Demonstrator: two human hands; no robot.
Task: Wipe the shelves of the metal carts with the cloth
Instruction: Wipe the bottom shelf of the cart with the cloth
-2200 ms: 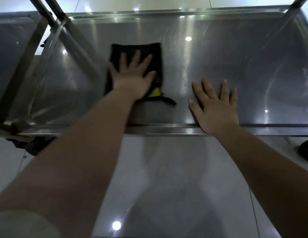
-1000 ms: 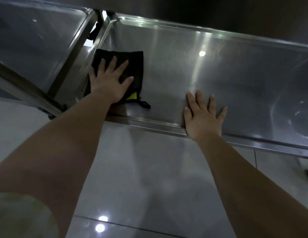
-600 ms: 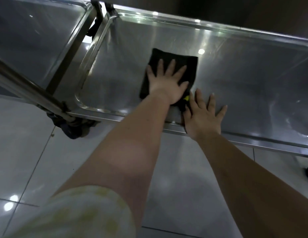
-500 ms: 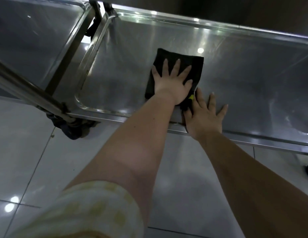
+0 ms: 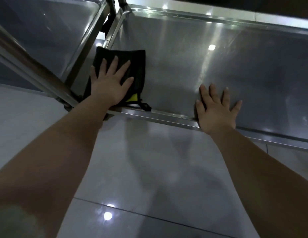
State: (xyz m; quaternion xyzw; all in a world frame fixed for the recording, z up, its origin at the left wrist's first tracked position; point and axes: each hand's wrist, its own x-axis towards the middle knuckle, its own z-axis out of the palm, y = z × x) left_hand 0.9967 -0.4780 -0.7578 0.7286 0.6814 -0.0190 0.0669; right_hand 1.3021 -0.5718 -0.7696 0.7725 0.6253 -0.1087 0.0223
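Two hands, both flat with fingers spread. Left hand (image 5: pixel 111 84) presses one black cloth (image 5: pixel 138 66), with one yellow tag (image 5: pixel 133 98), onto the cart shelf (image 5: pixel 184 54) at its 9 o'clock end. Right hand (image 5: pixel 216 109) rests bare at the cloth's 3 o'clock. Second cart shelf (image 5: pixel 46 31) lies at 10 o'clock.

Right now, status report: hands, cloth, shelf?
Left hand flat on black cloth, at left end of shelf. Right hand flat on bare metal by front rim. Only that hand lies in cloth's path rightward.
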